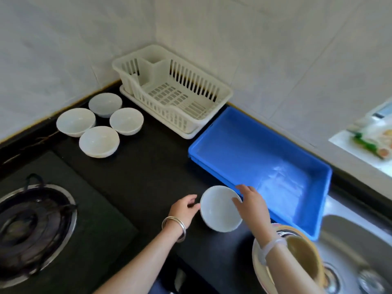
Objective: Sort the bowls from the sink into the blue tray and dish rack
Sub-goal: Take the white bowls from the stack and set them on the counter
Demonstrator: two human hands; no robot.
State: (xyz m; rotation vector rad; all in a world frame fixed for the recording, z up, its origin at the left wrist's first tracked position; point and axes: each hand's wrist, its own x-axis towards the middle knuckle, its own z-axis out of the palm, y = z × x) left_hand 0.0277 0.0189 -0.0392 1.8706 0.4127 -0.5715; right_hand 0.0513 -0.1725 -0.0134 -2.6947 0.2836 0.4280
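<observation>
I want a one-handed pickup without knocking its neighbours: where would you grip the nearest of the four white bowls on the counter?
Probably pinch the near rim of the nearest white bowl, coming from above on the stove side. It sits upright with its mouth open, and three other bowls crowd its far side, while the black counter in front is free.

Gas burner (31, 228) on the black counter (148, 177), a food packet (373, 139) on the windowsill.

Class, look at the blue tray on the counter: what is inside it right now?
Nothing shows inside the blue tray: only its bare, shiny floor. The right hand covers a bit of its near rim. The white bowl is held outside it.
</observation>
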